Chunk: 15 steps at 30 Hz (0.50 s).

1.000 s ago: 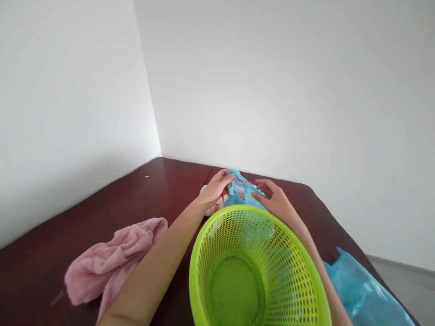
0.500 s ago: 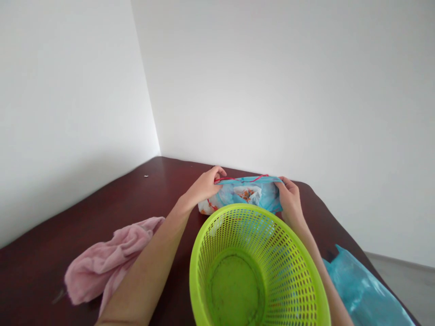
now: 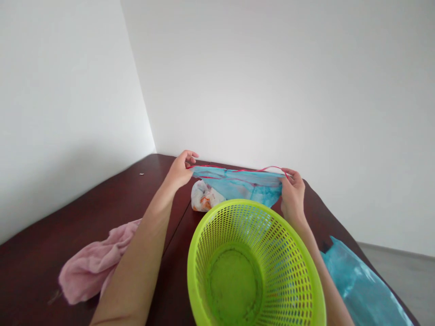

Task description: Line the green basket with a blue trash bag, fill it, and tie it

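A blue plastic bag (image 3: 251,183) with a red drawstring is stretched flat between my two hands, over the far part of the table. My left hand (image 3: 181,170) pinches its left top corner, the other fingers curled loosely. At the opposite corner my right hand (image 3: 292,190) is closed on the edge and the red string. A crumpled white plastic bag (image 3: 205,197) with orange marks lies on the table below the left part of the blue bag. The green basket (image 3: 234,280) stands nearer to me, between my forearms, and hides the blue bag's lower edge.
A pink cloth (image 3: 95,265) lies on the dark red table (image 3: 129,206) by my left forearm. Another blue plastic bag (image 3: 365,285) lies at the right edge. White walls (image 3: 238,81) rise behind and to the left.
My left hand has moved left and slightly up, pulling the blue bag's top edge wider and straighter. The white and orange contents seen through the bag's middle no longer show there.
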Tool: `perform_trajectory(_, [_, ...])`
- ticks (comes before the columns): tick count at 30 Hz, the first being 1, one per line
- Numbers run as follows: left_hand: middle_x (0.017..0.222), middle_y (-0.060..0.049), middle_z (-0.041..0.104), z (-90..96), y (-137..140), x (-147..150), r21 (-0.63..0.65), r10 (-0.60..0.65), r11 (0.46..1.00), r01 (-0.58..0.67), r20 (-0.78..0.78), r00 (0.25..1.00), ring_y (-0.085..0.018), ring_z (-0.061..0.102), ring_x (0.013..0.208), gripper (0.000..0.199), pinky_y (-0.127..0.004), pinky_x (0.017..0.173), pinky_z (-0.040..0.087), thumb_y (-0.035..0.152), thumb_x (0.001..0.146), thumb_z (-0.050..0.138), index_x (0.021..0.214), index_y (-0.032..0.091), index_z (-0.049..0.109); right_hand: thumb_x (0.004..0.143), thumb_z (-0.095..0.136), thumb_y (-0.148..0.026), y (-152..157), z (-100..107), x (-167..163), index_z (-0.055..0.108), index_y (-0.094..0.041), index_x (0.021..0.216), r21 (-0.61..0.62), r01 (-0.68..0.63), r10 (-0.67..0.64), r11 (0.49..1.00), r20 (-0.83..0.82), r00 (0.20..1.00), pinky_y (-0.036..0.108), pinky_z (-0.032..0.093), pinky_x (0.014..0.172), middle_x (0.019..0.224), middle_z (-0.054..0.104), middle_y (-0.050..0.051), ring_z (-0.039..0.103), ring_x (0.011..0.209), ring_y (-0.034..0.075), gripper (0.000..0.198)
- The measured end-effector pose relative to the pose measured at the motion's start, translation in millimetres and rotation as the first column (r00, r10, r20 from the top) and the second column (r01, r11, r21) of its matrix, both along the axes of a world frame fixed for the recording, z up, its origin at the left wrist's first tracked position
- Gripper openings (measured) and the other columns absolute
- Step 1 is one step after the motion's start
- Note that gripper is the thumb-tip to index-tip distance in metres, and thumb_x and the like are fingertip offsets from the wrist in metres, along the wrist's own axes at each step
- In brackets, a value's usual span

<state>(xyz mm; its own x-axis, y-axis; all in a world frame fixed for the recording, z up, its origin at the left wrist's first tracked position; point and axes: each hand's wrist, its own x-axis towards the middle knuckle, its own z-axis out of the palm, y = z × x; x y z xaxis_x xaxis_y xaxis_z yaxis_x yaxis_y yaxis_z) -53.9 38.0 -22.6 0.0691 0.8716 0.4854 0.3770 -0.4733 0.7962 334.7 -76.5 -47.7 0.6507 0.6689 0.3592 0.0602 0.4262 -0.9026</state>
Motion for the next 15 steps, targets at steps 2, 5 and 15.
perform_trajectory(2, [0.114,-0.004,0.076,-1.4,2,-8,-0.087,-0.065,0.994,0.062,-0.035,0.997,-0.018,0.062,0.082,0.055,-0.032,0.076,0.053,0.013,0.066,0.077,0.12,0.021,0.077,0.074,0.082,-0.037,2,-1,3,0.071,-0.029,0.115,0.035,0.034,-0.031,0.999,-0.08,0.996,0.03,0.042,0.065,0.087,0.067,-0.005,0.058,0.071,0.017,0.044])
perform_trajectory(5, [0.114,-0.007,0.081,-5.5,5,-13,-0.194,-0.155,0.971,0.14,-0.064,0.986,-0.025,0.074,0.097,0.053,-0.037,0.087,0.06,0.008,0.062,0.068,0.112,0.02,0.079,0.07,0.081,-0.035,4,-2,10,0.068,-0.031,0.111,0.036,0.046,-0.038,0.998,-0.201,0.979,0.03,0.044,0.064,0.088,0.066,-0.005,0.059,0.074,0.018,0.044])
perform_trajectory(15, [0.134,-0.01,0.082,6.9,-20,16,-0.072,-0.381,0.923,0.379,-0.019,0.924,-0.029,0.077,0.128,0.033,-0.044,0.108,0.064,0.02,0.077,0.078,0.101,0.026,0.056,0.086,0.091,-0.046,2,-5,10,0.05,-0.032,0.083,-0.065,-0.202,0.189,0.977,-0.165,0.968,0.037,0.044,0.059,0.07,0.047,-0.005,0.044,0.065,0.018,0.044])
